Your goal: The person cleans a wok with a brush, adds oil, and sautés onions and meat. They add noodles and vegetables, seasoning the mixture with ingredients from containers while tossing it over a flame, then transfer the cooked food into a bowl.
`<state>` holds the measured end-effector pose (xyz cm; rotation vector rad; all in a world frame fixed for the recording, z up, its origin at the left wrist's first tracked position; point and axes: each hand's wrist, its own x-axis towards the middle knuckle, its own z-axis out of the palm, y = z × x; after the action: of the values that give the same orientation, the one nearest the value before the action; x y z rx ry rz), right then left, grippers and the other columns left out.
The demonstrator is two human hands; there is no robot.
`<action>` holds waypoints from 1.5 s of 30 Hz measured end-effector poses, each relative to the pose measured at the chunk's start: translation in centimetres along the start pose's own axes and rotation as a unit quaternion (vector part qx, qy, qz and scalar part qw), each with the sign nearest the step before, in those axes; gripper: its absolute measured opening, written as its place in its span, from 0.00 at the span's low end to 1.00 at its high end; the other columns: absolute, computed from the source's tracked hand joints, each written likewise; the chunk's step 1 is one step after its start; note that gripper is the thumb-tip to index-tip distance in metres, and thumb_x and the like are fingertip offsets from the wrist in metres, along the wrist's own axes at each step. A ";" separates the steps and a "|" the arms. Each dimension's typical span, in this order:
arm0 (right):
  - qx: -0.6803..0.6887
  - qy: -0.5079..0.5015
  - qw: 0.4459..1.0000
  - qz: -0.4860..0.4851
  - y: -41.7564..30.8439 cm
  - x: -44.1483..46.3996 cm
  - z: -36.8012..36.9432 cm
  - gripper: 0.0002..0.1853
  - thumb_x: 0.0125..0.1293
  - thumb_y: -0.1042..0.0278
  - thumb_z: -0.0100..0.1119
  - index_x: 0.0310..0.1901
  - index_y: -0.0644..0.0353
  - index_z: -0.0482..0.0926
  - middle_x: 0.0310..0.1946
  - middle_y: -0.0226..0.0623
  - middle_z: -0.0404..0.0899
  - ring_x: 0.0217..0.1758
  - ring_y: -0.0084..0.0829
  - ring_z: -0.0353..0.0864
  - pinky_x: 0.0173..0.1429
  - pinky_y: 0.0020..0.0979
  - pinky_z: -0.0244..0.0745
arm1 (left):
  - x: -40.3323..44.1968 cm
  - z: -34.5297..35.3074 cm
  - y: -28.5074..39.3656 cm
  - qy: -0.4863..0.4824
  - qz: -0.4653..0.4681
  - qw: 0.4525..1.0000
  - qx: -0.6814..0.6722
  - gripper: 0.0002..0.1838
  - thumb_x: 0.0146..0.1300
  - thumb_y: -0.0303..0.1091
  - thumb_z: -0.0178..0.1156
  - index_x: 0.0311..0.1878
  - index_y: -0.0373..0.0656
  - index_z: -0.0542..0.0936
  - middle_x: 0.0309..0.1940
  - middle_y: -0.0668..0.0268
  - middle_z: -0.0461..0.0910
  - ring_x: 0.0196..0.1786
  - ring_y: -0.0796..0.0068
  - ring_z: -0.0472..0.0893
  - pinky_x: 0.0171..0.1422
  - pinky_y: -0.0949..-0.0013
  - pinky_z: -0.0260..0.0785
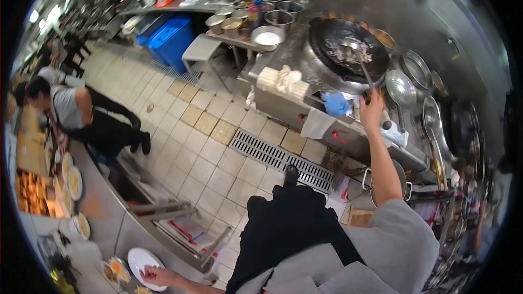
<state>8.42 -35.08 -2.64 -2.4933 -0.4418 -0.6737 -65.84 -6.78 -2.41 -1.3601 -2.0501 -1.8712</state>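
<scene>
My right hand is closed round the handle of a metal ladle, whose bowl rests among chopped food in a black wok on the stove. Flames show at the wok's far edge. At the bottom left, my left hand is over the rim of a white oval plate on the counter. Its fingers are bent together, and whether they grip the rim or something small cannot be made out. Bowls of food stand just left of the plate.
A folded white cloth and a blue cloth lie at the stove's front edge. A strainer is right of the wok. Metal pots, a stool and a blue bin stand beyond. A person leans over the left counter.
</scene>
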 end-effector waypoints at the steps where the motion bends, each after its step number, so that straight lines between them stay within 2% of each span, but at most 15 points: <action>1: -0.056 -0.012 0.998 0.017 0.4 1.5 -0.8 0.30 0.60 0.63 0.62 0.62 0.66 0.67 0.60 0.57 0.67 0.60 0.55 0.69 0.63 0.47 0.65 | -1.2 2.7 0.7 -0.047 0.033 0.998 0.004 0.16 0.68 0.33 0.58 0.55 0.35 0.74 0.33 0.63 0.77 0.31 0.74 0.75 0.33 0.73 0.68; 6: -0.091 -0.162 0.981 0.055 7.0 5.5 1.3 0.30 0.58 0.62 0.63 0.60 0.66 0.67 0.45 0.61 0.78 0.47 0.59 0.79 0.52 0.50 0.74 | -10.4 12.5 10.6 -0.350 0.064 0.935 -0.008 0.16 0.66 0.29 0.56 0.55 0.34 0.74 0.34 0.61 0.77 0.33 0.72 0.75 0.37 0.71 0.69; 9: -0.102 -0.224 0.964 0.101 7.1 7.7 1.9 0.26 0.58 0.64 0.60 0.57 0.67 0.70 0.42 0.63 0.79 0.46 0.58 0.80 0.52 0.51 0.74 | -16.1 18.8 4.7 -0.503 0.071 0.861 0.009 0.17 0.63 0.30 0.59 0.54 0.35 0.75 0.34 0.57 0.79 0.34 0.70 0.77 0.38 0.70 0.71; 14: 0.069 -0.253 0.948 0.178 8.6 9.8 4.1 0.22 0.57 0.70 0.57 0.53 0.67 0.72 0.38 0.61 0.80 0.44 0.60 0.79 0.49 0.51 0.73 | -26.7 20.9 -3.2 -0.747 -0.092 0.626 0.205 0.19 0.57 0.37 0.64 0.50 0.38 0.78 0.27 0.55 0.83 0.35 0.60 0.84 0.43 0.59 0.75; 16: 0.106 -0.178 0.972 0.111 6.8 9.4 4.1 0.21 0.56 0.72 0.57 0.52 0.67 0.72 0.38 0.60 0.80 0.45 0.61 0.78 0.48 0.51 0.72 | -28.8 18.2 -5.2 -0.802 -0.116 0.533 0.246 0.19 0.57 0.37 0.64 0.50 0.38 0.78 0.27 0.55 0.82 0.34 0.61 0.84 0.41 0.60 0.75; 17: 0.124 -0.172 0.969 0.124 5.0 9.9 3.8 0.21 0.57 0.73 0.58 0.53 0.67 0.72 0.36 0.59 0.80 0.43 0.58 0.80 0.49 0.49 0.72 | -29.6 17.1 -6.2 -0.822 -0.110 0.497 0.256 0.19 0.57 0.37 0.64 0.50 0.38 0.78 0.27 0.55 0.82 0.34 0.61 0.84 0.40 0.61 0.75; 19: 0.317 -0.212 0.904 0.194 2.9 10.9 5.0 0.24 0.63 0.70 0.58 0.61 0.63 0.68 0.26 0.41 0.77 0.23 0.35 0.78 0.27 0.38 0.73 | -30.4 16.8 -7.7 -0.840 -0.094 0.463 0.266 0.19 0.58 0.36 0.64 0.51 0.38 0.78 0.27 0.56 0.82 0.33 0.62 0.84 0.39 0.61 0.75; 22: 0.531 -0.278 0.749 0.283 -4.4 13.5 5.3 0.19 0.68 0.69 0.55 0.60 0.53 0.68 0.19 0.26 0.68 0.13 0.19 0.67 0.13 0.24 0.64 | -30.2 18.9 -8.7 -0.845 -0.086 0.457 0.264 0.19 0.59 0.35 0.63 0.51 0.37 0.77 0.27 0.57 0.82 0.32 0.63 0.83 0.36 0.62 0.75; 26: 0.584 -0.368 0.674 0.264 -10.8 16.7 8.6 0.13 0.68 0.71 0.55 0.52 0.59 0.69 0.20 0.27 0.68 0.12 0.19 0.66 0.13 0.24 0.61 | -28.6 25.5 -10.6 -0.845 -0.099 0.485 0.205 0.18 0.60 0.35 0.63 0.51 0.36 0.76 0.26 0.57 0.81 0.30 0.65 0.83 0.32 0.64 0.76; 30: 0.521 -0.396 0.701 0.283 -15.1 18.3 13.6 0.12 0.67 0.72 0.55 0.50 0.61 0.71 0.20 0.27 0.69 0.13 0.19 0.67 0.15 0.24 0.61 | -27.0 36.4 -11.6 -0.793 -0.221 0.559 0.101 0.18 0.61 0.34 0.62 0.52 0.36 0.76 0.26 0.58 0.80 0.29 0.67 0.83 0.28 0.65 0.76; 32: 0.479 -0.407 0.722 0.289 -17.3 19.3 15.3 0.11 0.66 0.72 0.55 0.49 0.62 0.72 0.20 0.28 0.69 0.13 0.19 0.67 0.16 0.25 0.61 | -26.0 41.2 -1.3 -0.714 -0.294 0.628 0.095 0.18 0.63 0.31 0.60 0.54 0.35 0.74 0.27 0.60 0.79 0.28 0.66 0.82 0.29 0.64 0.77; 36: 0.443 -0.406 0.747 0.284 -19.3 20.2 17.8 0.07 0.65 0.71 0.55 0.42 0.58 0.70 0.21 0.28 0.69 0.13 0.18 0.67 0.12 0.24 0.59 | -24.7 48.2 0.6 -0.700 -0.314 0.641 0.028 0.18 0.64 0.31 0.59 0.56 0.37 0.72 0.28 0.61 0.78 0.25 0.69 0.80 0.26 0.67 0.76; 38: 0.479 -0.399 0.700 0.349 -20.2 20.4 17.7 0.10 0.66 0.72 0.54 0.48 0.60 0.71 0.21 0.28 0.69 0.13 0.19 0.66 0.14 0.25 0.60 | -24.2 49.6 0.5 -0.713 -0.314 0.625 0.048 0.18 0.64 0.30 0.59 0.56 0.38 0.72 0.28 0.61 0.78 0.24 0.69 0.80 0.26 0.67 0.75; 42: 0.638 -0.318 0.500 0.491 -20.0 19.5 18.1 0.12 0.70 0.67 0.53 0.52 0.59 0.71 0.21 0.27 0.67 0.12 0.18 0.63 0.13 0.24 0.60 | -23.9 49.5 -3.4 -0.760 -0.290 0.563 0.147 0.13 0.64 0.31 0.56 0.50 0.38 0.75 0.27 0.59 0.79 0.27 0.64 0.82 0.28 0.63 0.76; 45: 0.784 -0.306 0.264 0.472 -18.2 17.1 18.1 0.15 0.74 0.62 0.47 0.57 0.58 0.70 0.21 0.25 0.65 0.12 0.16 0.61 0.12 0.24 0.60 | -23.6 48.6 -3.4 -0.807 -0.203 0.515 0.204 0.08 0.62 0.31 0.57 0.40 0.39 0.80 0.22 0.59 0.79 0.24 0.64 0.82 0.24 0.63 0.73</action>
<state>21.50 -7.28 0.27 -0.4071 0.2460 0.9763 -29.27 20.71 -31.37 -2.9898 -2.9838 0.8992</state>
